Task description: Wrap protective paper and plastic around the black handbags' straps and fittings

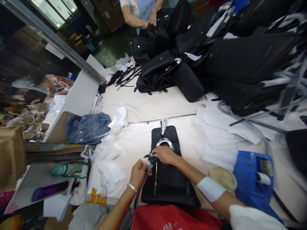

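Observation:
A black bag (171,182) with a gold zipper lies flat on the pale table in front of me. Its top handle (168,142) is wrapped in white, and a white strip hangs at its upper end. Closed around a strap in clear wrapping (150,166), my left hand (139,174) is at the bag's left edge. My right hand (164,154) rests over the bag just below the handle, its fingers pinched on the upper part of the same strap.
Black bags (158,70) are heaped across the back and right, where a person's hands (153,19) touch them. White sheets (216,134), a round tub (223,178) and a blue container (251,175) are at right. Folded denim (88,127) and white tissue (107,159) lie left.

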Motion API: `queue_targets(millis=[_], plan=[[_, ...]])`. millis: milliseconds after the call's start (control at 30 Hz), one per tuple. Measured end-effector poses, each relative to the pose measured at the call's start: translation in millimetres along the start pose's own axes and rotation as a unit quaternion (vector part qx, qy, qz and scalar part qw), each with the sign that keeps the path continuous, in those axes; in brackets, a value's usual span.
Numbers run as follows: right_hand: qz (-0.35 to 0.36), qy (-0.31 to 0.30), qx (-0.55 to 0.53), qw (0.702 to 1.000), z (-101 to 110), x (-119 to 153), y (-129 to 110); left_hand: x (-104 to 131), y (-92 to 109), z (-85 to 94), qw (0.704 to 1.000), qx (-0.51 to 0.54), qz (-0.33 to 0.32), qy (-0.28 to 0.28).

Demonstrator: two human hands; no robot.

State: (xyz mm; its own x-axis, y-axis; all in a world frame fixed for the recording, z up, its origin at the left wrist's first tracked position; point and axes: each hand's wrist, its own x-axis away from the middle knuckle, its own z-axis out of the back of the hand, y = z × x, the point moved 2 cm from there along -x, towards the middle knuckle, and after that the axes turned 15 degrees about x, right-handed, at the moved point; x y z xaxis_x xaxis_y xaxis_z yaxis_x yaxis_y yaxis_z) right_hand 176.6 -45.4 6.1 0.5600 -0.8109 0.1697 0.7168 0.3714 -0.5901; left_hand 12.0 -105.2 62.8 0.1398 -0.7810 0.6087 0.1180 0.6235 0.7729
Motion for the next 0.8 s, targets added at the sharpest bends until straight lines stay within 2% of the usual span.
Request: queue_targets(millis=[133, 333, 400, 533, 667, 800], plan=[[0.005, -0.014, -0.047, 0.999, -5, -6, 5, -13, -8, 2.9, 0.999, -0.044, 0.004, 0.001], [0.024, -0.026, -0.093, 0.995, -12, -12, 2, -33, -16, -2.2, 0.992, -0.128, 0.01, -0.007], [0.001, -0.007, -0.087, 0.996, -11, -10, 4, -39, -17, -3.9, 0.989, -0.144, 0.009, -0.011], [-0.093, 0.05, -0.017, 0.994, -5, -7, 16, -49, -17, -6.1, 0.986, -0.166, 0.004, -0.015], [-0.079, 0.013, -0.027, 0.996, -8, -11, 25, -58, -12, -12.6, 0.982, -0.188, -0.004, -0.027], [-0.075, 0.004, -0.046, 0.996, -11, -15, 34, -69, -4, -22.9, 0.963, -0.266, 0.003, -0.036]])
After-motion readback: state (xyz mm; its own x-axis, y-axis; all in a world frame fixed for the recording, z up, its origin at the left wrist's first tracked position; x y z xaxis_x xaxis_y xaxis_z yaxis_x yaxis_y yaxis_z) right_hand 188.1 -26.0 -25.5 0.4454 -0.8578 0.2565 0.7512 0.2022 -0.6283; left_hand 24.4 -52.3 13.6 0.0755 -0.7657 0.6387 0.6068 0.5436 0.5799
